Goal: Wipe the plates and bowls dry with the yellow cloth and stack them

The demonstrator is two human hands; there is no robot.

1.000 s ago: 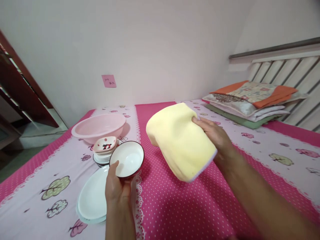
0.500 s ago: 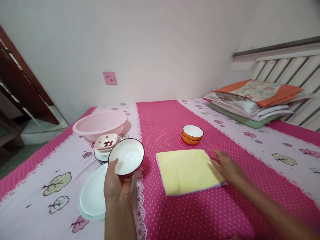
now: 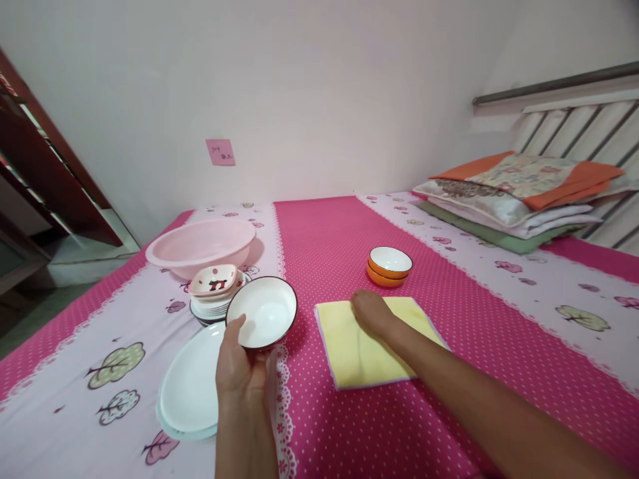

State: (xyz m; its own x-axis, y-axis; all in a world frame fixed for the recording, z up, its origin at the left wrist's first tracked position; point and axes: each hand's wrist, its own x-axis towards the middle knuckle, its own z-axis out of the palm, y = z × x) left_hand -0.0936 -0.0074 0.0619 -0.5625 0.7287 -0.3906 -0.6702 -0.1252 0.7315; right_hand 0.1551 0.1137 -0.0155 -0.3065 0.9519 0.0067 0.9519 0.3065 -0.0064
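Note:
My left hand (image 3: pixel 239 359) grips a white bowl (image 3: pixel 264 309) with a dark rim, thumb inside and fingers under it. The bowl is tilted so its inside shows. My right hand (image 3: pixel 370 311) is over the far edge of a flat yellow cloth (image 3: pixel 344 362). Its fingers are turned down and hidden, so I cannot see whether they pinch the cloth. Just beyond the cloth, two orange bowls (image 3: pixel 389 271) with white insides are stacked. Left of the held bowl are white oval plates (image 3: pixel 190 386) and a stack of small plates (image 3: pixel 210 309) topped by a pink-rimmed dish (image 3: pixel 213 281).
A pink basin (image 3: pixel 200 243) stands behind the plates. Folded cushions and cloths (image 3: pixel 519 189) are piled at the back right, near a slatted headboard (image 3: pixel 589 133). A pink note (image 3: pixel 220 152) sticks to the wall. The patterned pink-and-white sheet (image 3: pixel 319 233) lies under everything.
My right hand has moved left from the cloth's right edge to above its far middle part, turning its fingers down. The bowl stays in my left hand, and the view has shifted slightly.

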